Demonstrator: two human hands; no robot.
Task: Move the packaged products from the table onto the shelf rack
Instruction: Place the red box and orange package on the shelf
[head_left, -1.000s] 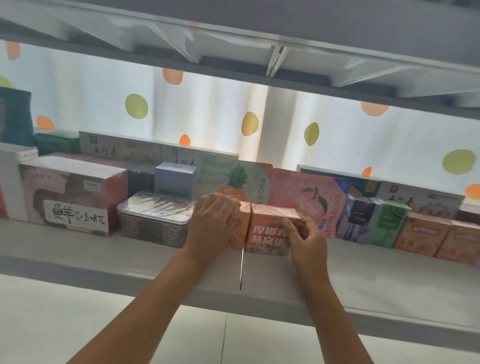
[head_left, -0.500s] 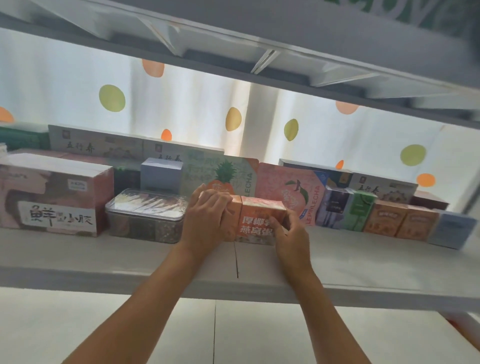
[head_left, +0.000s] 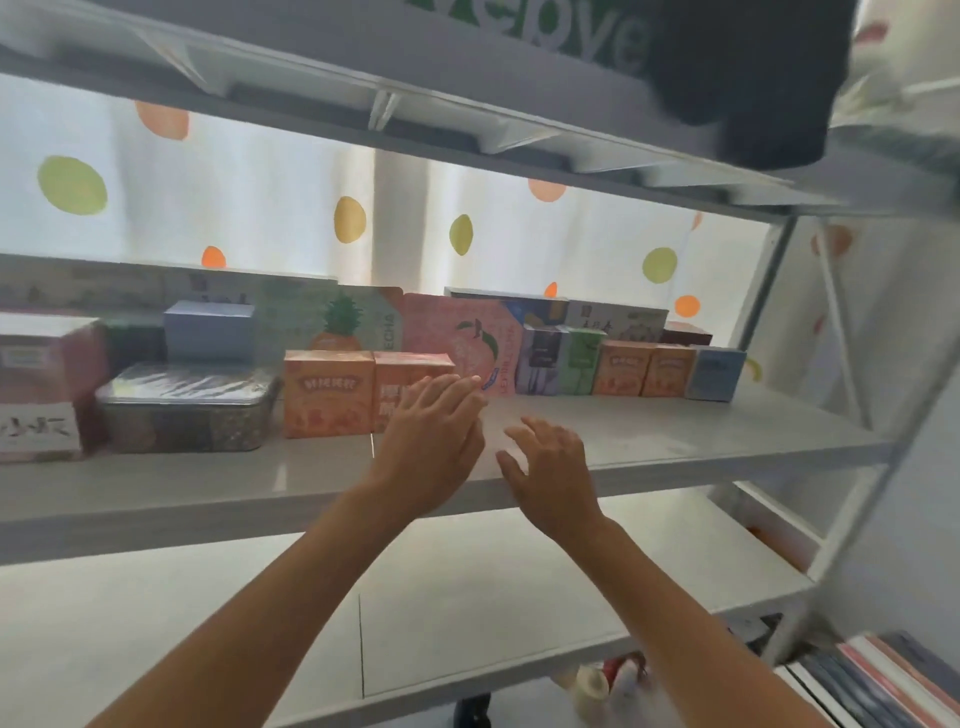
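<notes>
The shelf is bare along its front strip and to the right of the two orange boxes, and both hands hover over that bare part. Behind it a row of boxes lines the back edge. Left of the orange boxes, touching or just beside them, a clear-lidded tin blocks the way. The upper shelf hangs overhead.
</notes>
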